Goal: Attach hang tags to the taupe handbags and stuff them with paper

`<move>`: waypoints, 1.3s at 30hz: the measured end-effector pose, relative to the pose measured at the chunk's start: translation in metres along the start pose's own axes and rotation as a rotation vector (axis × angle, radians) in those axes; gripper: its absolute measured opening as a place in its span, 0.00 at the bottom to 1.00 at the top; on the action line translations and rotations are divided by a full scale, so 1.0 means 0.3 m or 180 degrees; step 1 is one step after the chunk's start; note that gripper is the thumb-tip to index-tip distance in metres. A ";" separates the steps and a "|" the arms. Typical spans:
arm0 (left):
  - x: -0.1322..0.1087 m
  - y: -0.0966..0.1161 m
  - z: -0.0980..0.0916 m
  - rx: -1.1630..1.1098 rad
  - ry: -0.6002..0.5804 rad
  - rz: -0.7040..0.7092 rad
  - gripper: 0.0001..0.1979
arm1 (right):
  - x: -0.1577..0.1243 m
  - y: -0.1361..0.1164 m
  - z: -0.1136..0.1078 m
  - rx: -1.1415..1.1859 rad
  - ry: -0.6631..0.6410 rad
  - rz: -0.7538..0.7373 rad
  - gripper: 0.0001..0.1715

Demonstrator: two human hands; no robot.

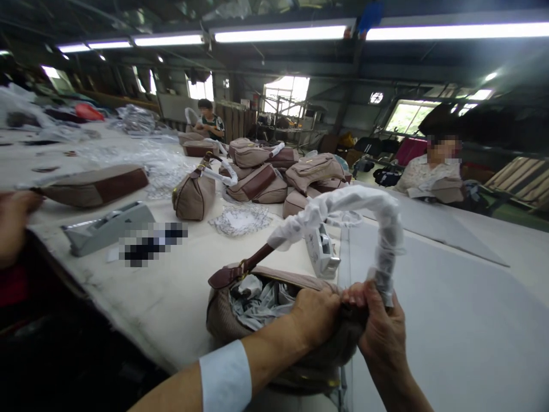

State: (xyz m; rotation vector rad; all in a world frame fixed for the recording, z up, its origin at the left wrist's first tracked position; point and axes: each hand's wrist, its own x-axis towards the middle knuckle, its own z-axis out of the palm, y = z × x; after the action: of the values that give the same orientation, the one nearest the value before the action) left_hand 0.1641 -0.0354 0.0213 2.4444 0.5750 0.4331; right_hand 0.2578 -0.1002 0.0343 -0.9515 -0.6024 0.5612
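A taupe handbag (227,320) with brown trim stands before me, its top open and stuffed with crumpled tissue paper (266,303). Over it arches the bag's handle (343,200), wrapped in white paper except for a bare brown end at the left. My left hand (317,315) is closed on the bag's rim near the right end. Beside it, my right hand (384,326) pinches the bag's right end, at the foot of the wrapped handle. What lies between the two sets of fingertips is hidden.
Tape dispensers (323,254) (109,226) stand on the white table (171,297). Several similar bags (261,183) are heaped beyond. At the left, another person's hand (17,223) is beside a bag (98,186). Two people (212,123) (433,171) sit farther back.
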 end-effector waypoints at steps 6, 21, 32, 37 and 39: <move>-0.013 0.014 -0.057 -0.1341 0.0081 0.0314 0.11 | 0.030 -0.011 -0.012 -0.0352 -0.0002 0.0020 0.13; -0.026 0.009 -0.067 -0.2018 -0.0490 -0.0581 0.11 | -0.019 0.003 -0.066 -0.3237 -0.0167 -0.1497 0.19; -0.168 -0.041 -0.147 0.0958 -0.0103 -0.0385 0.07 | -0.050 -0.013 -0.004 -0.3345 -0.0692 -0.1502 0.14; -0.229 -0.085 -0.182 0.1197 0.0156 -0.0571 0.10 | -0.081 -0.007 0.067 -0.3279 -0.0945 -0.1397 0.16; -0.249 -0.114 -0.191 0.0935 0.0164 -0.0635 0.12 | -0.096 -0.011 0.096 -0.3231 -0.0990 -0.1328 0.18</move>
State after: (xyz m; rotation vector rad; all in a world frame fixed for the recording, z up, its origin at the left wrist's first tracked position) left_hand 0.0657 -0.0201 0.0323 2.6217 0.9535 0.3503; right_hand 0.2182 -0.1047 0.0435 -1.6338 -1.3926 -0.0210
